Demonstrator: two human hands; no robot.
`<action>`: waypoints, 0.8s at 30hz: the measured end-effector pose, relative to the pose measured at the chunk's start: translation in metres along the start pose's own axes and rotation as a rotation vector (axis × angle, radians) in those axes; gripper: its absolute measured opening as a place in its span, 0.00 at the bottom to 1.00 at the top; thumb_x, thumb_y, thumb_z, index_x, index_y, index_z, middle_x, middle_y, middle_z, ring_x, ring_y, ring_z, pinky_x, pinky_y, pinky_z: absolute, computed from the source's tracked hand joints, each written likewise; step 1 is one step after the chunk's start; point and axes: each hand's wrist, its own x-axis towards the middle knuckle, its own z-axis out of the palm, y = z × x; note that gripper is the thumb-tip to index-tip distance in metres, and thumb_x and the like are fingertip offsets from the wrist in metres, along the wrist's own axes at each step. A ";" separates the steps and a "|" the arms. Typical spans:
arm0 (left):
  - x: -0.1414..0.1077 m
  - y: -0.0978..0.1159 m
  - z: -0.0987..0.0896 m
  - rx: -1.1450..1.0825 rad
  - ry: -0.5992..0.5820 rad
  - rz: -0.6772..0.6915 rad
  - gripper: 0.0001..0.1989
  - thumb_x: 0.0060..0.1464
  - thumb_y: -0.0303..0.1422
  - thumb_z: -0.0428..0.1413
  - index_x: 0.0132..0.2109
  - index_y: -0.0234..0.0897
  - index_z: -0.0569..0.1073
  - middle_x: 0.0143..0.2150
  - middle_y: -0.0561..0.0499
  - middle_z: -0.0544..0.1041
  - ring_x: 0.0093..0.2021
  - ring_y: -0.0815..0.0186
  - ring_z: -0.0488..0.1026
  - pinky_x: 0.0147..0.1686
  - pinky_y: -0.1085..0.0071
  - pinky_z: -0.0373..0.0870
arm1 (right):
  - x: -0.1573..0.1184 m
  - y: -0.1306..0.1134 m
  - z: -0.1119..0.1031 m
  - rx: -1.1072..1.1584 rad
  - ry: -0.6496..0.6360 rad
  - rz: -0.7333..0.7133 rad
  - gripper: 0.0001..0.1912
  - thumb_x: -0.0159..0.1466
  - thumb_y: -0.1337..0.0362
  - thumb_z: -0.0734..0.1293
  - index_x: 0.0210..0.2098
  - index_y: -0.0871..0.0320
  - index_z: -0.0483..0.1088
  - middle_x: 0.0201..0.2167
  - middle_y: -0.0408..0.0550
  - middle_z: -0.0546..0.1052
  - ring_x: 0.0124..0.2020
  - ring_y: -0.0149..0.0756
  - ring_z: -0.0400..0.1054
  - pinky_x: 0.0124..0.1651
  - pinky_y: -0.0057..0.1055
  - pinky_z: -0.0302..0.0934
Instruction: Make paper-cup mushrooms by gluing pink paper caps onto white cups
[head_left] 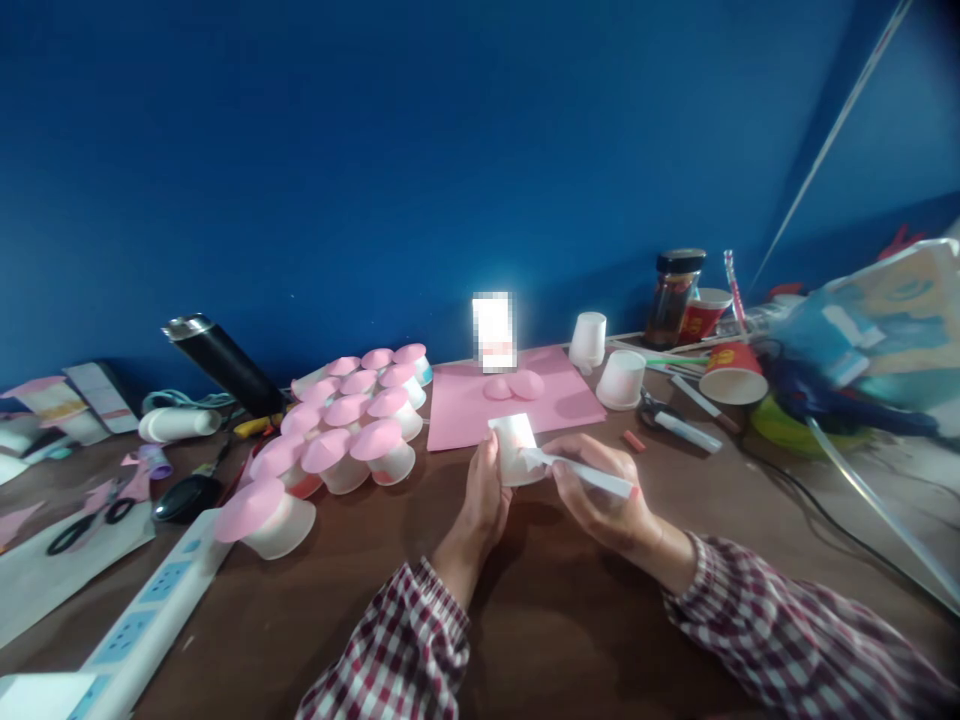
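Observation:
My left hand is closed round the side of a small white paper cup, which is upside down and slightly tilted. In my right hand is a white marker with a red end pointing away from the cup. Its other end is at the cup's side; blur hides whether the tip touches. Behind the cup, two pink paper rounds lie on a stack of pink paper. A small red cap-like piece rests on the table to the right.
On the left stand several cups with pink paper tops, beside a power strip, scissors and a black bottle. Two upturned white cups, a capped marker, a red cup and a cable are on the right.

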 end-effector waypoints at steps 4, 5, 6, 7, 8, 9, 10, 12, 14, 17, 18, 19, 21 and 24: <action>0.000 0.000 -0.001 0.008 -0.018 0.008 0.19 0.54 0.47 0.57 0.38 0.32 0.74 0.34 0.49 0.77 0.32 0.68 0.72 0.36 0.72 0.69 | 0.000 0.001 -0.001 0.025 0.012 0.012 0.06 0.62 0.66 0.63 0.35 0.58 0.71 0.26 0.45 0.77 0.24 0.31 0.70 0.29 0.27 0.64; 0.000 0.000 -0.001 0.013 -0.019 0.007 0.20 0.54 0.47 0.57 0.39 0.32 0.74 0.34 0.49 0.77 0.32 0.68 0.72 0.37 0.72 0.69 | -0.001 0.002 -0.002 0.030 0.011 0.014 0.06 0.62 0.65 0.63 0.35 0.58 0.71 0.26 0.44 0.76 0.24 0.31 0.69 0.29 0.27 0.63; 0.000 0.000 -0.001 0.016 -0.015 0.005 0.20 0.53 0.47 0.57 0.39 0.32 0.75 0.33 0.49 0.77 0.33 0.68 0.73 0.37 0.72 0.69 | -0.001 0.002 -0.002 0.032 0.009 0.015 0.06 0.62 0.66 0.63 0.35 0.58 0.71 0.26 0.44 0.76 0.24 0.31 0.69 0.29 0.26 0.63; 0.000 0.000 -0.001 0.016 -0.010 0.002 0.20 0.53 0.47 0.57 0.39 0.31 0.75 0.33 0.49 0.77 0.33 0.68 0.73 0.37 0.72 0.69 | -0.001 0.002 -0.002 0.031 0.007 0.014 0.05 0.62 0.66 0.63 0.35 0.58 0.71 0.25 0.44 0.76 0.24 0.30 0.69 0.29 0.26 0.63; 0.000 0.000 -0.001 0.014 -0.005 -0.001 0.20 0.53 0.47 0.58 0.39 0.31 0.75 0.33 0.49 0.77 0.33 0.68 0.73 0.37 0.71 0.69 | -0.001 0.002 -0.002 0.029 0.003 0.013 0.05 0.62 0.66 0.63 0.35 0.58 0.71 0.25 0.44 0.76 0.24 0.30 0.69 0.29 0.26 0.63; 0.000 0.000 -0.001 0.011 -0.001 -0.002 0.20 0.52 0.47 0.58 0.39 0.31 0.75 0.33 0.49 0.77 0.33 0.68 0.72 0.37 0.71 0.69 | -0.001 0.002 -0.002 0.028 -0.001 0.011 0.05 0.62 0.66 0.63 0.36 0.58 0.71 0.25 0.44 0.76 0.24 0.30 0.69 0.29 0.26 0.63; 0.000 -0.001 -0.001 0.009 0.003 -0.002 0.20 0.52 0.47 0.58 0.39 0.32 0.74 0.33 0.49 0.77 0.33 0.67 0.72 0.37 0.71 0.69 | -0.001 0.002 -0.001 0.025 -0.003 0.010 0.05 0.62 0.66 0.63 0.36 0.58 0.71 0.25 0.44 0.76 0.24 0.31 0.69 0.29 0.26 0.63; 0.000 -0.001 -0.001 0.010 0.009 -0.003 0.20 0.52 0.47 0.59 0.39 0.32 0.74 0.34 0.49 0.76 0.33 0.68 0.72 0.36 0.72 0.69 | -0.001 0.003 -0.001 0.020 -0.010 0.004 0.05 0.62 0.66 0.63 0.35 0.58 0.71 0.26 0.45 0.76 0.24 0.31 0.70 0.29 0.27 0.63; 0.000 -0.001 -0.001 0.013 0.013 -0.006 0.21 0.51 0.47 0.59 0.39 0.31 0.74 0.33 0.48 0.76 0.32 0.68 0.72 0.35 0.72 0.69 | -0.001 0.002 0.000 0.022 -0.012 0.002 0.05 0.62 0.67 0.63 0.35 0.58 0.71 0.26 0.45 0.77 0.25 0.31 0.70 0.29 0.27 0.64; 0.001 -0.001 -0.002 0.011 0.012 -0.005 0.21 0.51 0.48 0.59 0.38 0.31 0.73 0.32 0.49 0.75 0.31 0.69 0.71 0.34 0.73 0.69 | 0.000 0.001 0.000 0.027 -0.011 0.000 0.05 0.62 0.67 0.63 0.35 0.58 0.71 0.26 0.45 0.77 0.25 0.31 0.70 0.29 0.27 0.64; 0.001 -0.001 -0.002 0.008 0.012 -0.006 0.21 0.52 0.48 0.58 0.39 0.31 0.73 0.32 0.49 0.75 0.31 0.69 0.71 0.34 0.73 0.69 | 0.000 0.001 0.000 0.027 -0.011 -0.001 0.05 0.62 0.67 0.63 0.34 0.58 0.71 0.26 0.45 0.76 0.24 0.31 0.70 0.29 0.27 0.64; 0.001 -0.001 -0.002 0.006 0.013 -0.007 0.21 0.52 0.48 0.58 0.39 0.31 0.73 0.32 0.49 0.75 0.31 0.69 0.71 0.35 0.73 0.69 | 0.000 0.001 0.000 0.025 -0.011 -0.002 0.05 0.62 0.67 0.63 0.34 0.58 0.71 0.26 0.45 0.76 0.24 0.31 0.70 0.29 0.26 0.64; 0.001 -0.001 -0.002 0.005 0.014 -0.013 0.21 0.52 0.48 0.58 0.39 0.31 0.74 0.33 0.48 0.76 0.32 0.68 0.72 0.35 0.72 0.69 | 0.001 0.001 0.000 0.021 -0.016 -0.002 0.05 0.61 0.67 0.63 0.34 0.58 0.71 0.25 0.45 0.76 0.24 0.31 0.70 0.29 0.26 0.64; 0.001 0.000 -0.002 0.003 0.022 -0.022 0.20 0.52 0.48 0.58 0.38 0.32 0.74 0.33 0.48 0.76 0.32 0.68 0.72 0.35 0.72 0.70 | 0.001 0.001 0.000 0.018 -0.013 -0.009 0.05 0.61 0.67 0.63 0.34 0.59 0.71 0.25 0.45 0.77 0.24 0.31 0.70 0.29 0.26 0.64</action>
